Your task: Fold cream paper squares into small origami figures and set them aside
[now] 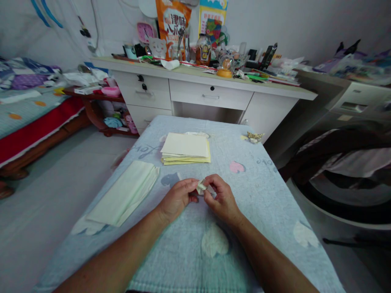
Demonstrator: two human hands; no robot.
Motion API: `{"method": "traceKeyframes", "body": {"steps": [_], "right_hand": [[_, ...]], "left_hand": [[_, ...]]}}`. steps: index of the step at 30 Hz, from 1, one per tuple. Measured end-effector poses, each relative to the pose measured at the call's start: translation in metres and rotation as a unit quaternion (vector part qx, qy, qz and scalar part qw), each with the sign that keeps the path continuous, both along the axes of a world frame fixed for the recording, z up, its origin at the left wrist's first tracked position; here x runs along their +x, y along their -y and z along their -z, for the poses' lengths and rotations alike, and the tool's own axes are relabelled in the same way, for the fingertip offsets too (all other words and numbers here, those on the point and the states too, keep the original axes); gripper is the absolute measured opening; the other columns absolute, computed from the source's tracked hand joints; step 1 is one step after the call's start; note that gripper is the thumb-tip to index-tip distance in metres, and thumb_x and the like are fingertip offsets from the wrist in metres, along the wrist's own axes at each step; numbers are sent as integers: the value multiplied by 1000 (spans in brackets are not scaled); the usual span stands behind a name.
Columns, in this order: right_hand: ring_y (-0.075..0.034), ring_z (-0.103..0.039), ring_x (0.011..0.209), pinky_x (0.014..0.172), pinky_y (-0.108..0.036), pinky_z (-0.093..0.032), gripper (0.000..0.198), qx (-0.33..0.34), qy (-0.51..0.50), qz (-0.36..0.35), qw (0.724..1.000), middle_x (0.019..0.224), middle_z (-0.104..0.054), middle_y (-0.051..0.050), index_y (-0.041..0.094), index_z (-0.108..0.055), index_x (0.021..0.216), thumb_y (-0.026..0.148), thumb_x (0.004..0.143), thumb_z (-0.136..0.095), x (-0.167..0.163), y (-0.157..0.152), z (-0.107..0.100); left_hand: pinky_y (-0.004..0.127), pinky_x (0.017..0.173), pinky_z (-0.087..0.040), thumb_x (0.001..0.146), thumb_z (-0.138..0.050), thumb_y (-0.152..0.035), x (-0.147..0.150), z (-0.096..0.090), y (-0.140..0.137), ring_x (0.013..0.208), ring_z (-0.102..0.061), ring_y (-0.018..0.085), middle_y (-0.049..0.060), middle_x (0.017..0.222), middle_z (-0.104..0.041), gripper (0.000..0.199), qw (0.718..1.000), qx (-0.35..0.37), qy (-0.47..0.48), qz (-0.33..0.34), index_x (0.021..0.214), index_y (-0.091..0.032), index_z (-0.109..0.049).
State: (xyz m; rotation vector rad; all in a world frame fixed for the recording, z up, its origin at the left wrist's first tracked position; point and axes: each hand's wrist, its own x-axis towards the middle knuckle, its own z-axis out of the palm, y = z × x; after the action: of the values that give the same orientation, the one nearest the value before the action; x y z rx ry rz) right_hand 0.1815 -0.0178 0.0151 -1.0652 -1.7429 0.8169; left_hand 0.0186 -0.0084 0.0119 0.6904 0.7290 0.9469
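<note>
A small piece of folded pale paper (pixel 200 187) is held between my two hands, just above the cloth-covered table (pixel 244 211). The thumb and fingers of my left hand (pixel 180 193) pinch its left side. From the right, my right hand (pixel 220 197) grips it with thumb and forefinger. Part of the paper is hidden by the fingertips. Beyond my hands sits a stack of cream and yellow paper sheets (pixel 185 145). To the left lies a pile of long, pale green folded paper (pixel 125 193).
At the table's far right is a small patterned folded item (pixel 255 136). A white desk (pixel 210 89) crowded with jars, bags and small objects stands behind the table. A bed (pixel 30 106) is at the left, a front-loading washing machine (pixel 351 162) at the right.
</note>
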Motion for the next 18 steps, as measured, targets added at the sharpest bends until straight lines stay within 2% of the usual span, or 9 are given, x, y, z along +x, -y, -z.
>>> {"method": "traceKeyframes", "body": {"steps": [7,18], "right_hand": [[-15,-54,78,73,-27,-44,19,-15,0,2,1000,83,-57,-1,21,-55,87,8,74,-50,0,0,-1],[-15,-54,78,71,-26,-43,15,9,31,7,999,85,-56,-2,21,-56,87,10,77,-53,1,0,-1]], "left_hand": [[26,65,-44,73,-71,-35,0,2,1,78,-58,16,6,83,-67,25,1000,4,21,10,87,-14,-70],[25,65,-42,72,-72,-34,1,0,1,77,-58,16,7,83,-68,24,1000,13,-16,8,86,-14,-72]]}}
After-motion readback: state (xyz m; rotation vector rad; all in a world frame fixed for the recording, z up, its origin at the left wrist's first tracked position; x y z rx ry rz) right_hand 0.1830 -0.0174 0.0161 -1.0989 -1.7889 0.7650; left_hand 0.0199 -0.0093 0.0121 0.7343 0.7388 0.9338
